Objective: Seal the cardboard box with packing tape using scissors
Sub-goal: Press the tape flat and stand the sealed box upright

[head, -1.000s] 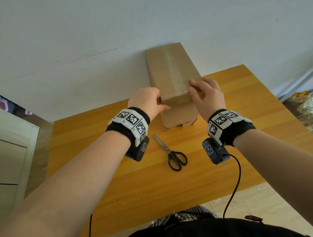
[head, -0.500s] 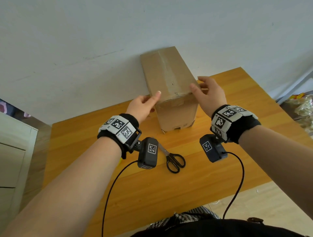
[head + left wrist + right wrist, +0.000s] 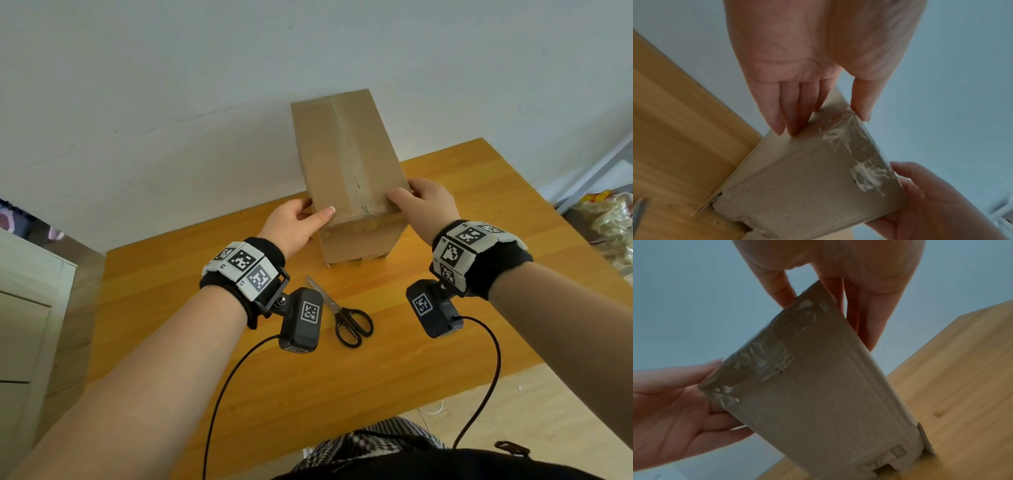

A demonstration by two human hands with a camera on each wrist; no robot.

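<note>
**Wooden table and what rests on it**

Table [image 3: 462, 212]: orange-brown wood-grain top, its far edge against a pale wall.

Cardboard box [image 3: 346, 164]: tall, plain brown, standing on the table at the far edge, close against the wall. Strips of clear tape [image 3: 857, 146] run along its top edge and top seam, wrinkled on the near face. Its bottom corners show torn, ragged cardboard where they meet the wood.

Scissors [image 3: 342, 313]: black handles, metal blades closed, lying flat on the table just nearer than the box, apart from it, blades pointing toward the box's near left corner.
</note>
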